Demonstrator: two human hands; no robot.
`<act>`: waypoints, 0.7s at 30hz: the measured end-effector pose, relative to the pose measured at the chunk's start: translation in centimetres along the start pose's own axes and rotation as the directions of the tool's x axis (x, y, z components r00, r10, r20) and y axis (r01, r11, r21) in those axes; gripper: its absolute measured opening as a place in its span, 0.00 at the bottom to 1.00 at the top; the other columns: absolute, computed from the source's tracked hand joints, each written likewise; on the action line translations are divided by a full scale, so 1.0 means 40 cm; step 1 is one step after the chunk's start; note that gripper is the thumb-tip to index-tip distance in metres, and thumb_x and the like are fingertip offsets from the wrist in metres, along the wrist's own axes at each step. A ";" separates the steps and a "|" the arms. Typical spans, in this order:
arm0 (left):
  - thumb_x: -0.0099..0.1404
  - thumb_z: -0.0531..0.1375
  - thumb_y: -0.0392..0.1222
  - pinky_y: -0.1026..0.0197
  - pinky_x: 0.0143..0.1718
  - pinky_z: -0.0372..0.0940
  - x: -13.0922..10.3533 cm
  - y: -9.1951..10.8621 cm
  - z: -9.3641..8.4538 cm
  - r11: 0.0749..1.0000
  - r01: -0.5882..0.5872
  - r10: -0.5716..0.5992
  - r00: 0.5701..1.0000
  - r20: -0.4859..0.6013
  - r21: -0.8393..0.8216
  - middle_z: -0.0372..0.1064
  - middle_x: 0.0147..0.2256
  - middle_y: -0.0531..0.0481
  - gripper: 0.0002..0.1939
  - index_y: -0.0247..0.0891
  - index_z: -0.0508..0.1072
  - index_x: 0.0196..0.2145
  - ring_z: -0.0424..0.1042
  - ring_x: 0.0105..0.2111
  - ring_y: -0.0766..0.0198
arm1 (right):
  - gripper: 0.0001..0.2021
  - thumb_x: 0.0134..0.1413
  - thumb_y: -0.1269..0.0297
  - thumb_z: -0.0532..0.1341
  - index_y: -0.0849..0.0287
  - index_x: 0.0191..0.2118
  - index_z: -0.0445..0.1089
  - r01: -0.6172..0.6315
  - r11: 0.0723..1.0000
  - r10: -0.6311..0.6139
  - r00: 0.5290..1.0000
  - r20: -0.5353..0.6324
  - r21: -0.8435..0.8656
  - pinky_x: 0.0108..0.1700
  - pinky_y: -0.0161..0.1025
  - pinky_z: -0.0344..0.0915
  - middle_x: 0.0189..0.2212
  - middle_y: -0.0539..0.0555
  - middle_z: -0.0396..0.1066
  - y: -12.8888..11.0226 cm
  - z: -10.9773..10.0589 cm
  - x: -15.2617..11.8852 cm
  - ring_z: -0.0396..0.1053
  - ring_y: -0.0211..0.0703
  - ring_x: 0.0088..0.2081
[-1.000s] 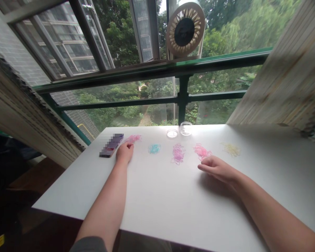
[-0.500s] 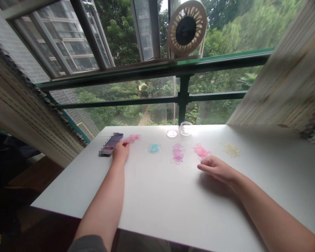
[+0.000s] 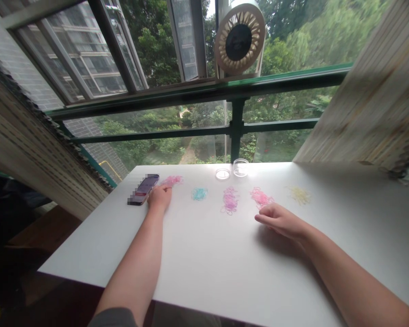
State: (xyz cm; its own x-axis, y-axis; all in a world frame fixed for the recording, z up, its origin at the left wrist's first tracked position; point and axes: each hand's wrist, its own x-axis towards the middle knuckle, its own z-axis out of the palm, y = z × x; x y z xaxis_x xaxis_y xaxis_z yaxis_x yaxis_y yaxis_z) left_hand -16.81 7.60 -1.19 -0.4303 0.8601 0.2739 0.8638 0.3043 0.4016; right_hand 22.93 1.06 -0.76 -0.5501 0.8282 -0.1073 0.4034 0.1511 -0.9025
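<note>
My left hand point(image 3: 159, 198) rests on the white table at the near edge of a pink pile of small bands point(image 3: 173, 180), beside a phone point(image 3: 146, 188). Its fingers are bent down and their tips are partly hidden. My right hand point(image 3: 277, 218) is loosely curled, thumb out, with nothing visible in it, just in front of a brighter pink pile point(image 3: 260, 196). Between the hands lie a turquoise pile point(image 3: 199, 194) and a purple pile point(image 3: 230, 200). A pale yellow pile point(image 3: 300, 195) sits to the right.
A clear round container point(image 3: 240, 167) and a clear lid point(image 3: 222, 174) stand at the back of the white table point(image 3: 204, 259). Behind it are a green railing point(image 3: 191, 132) and a round fan point(image 3: 239, 42). Curtains hang at both sides.
My left hand has shifted slightly right, away from the phone, with its fingers turned more over the near edge of the pink pile. My right hand has hardly moved.
</note>
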 end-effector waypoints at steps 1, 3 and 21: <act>0.57 0.56 0.44 0.51 0.42 0.64 0.000 0.002 0.002 1.000 0.003 -0.004 1.000 0.007 0.007 0.74 0.39 0.43 0.13 0.42 0.78 0.36 0.70 0.41 0.49 | 0.24 0.52 0.48 0.56 0.58 0.17 0.47 0.005 1.000 -0.005 1.000 0.004 -0.004 0.21 0.34 0.38 0.14 0.43 0.42 0.002 0.000 0.001 0.40 0.29 0.18; 0.56 0.57 0.47 0.52 0.42 0.65 -0.001 0.005 0.003 1.000 0.007 -0.007 1.000 0.012 0.019 0.75 0.39 0.43 0.13 0.42 0.78 0.36 0.70 0.41 0.50 | 0.24 0.52 0.48 0.55 0.58 0.17 0.47 0.009 1.000 -0.009 1.000 0.009 -0.010 0.21 0.34 0.38 0.15 0.43 0.42 0.004 0.000 0.002 0.40 0.29 0.18; 0.56 0.58 0.47 0.52 0.43 0.63 0.007 0.032 0.017 0.997 -0.067 0.069 0.996 -0.052 0.045 0.73 0.42 0.43 0.13 0.42 0.79 0.36 0.69 0.44 0.49 | 0.23 0.53 0.50 0.55 0.58 0.17 0.48 0.019 0.999 -0.019 1.000 0.001 -0.050 0.21 0.34 0.39 0.16 0.43 0.41 -0.002 0.003 0.006 0.40 0.30 0.19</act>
State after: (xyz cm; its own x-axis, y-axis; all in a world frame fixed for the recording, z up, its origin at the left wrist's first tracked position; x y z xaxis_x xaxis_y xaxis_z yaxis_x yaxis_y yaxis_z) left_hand -15.65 8.52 -1.21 -0.3825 0.8566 0.3464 0.9016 0.2639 0.3428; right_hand 22.69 1.17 -0.76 -0.5581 0.8248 -0.0905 0.4287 0.1932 -0.8825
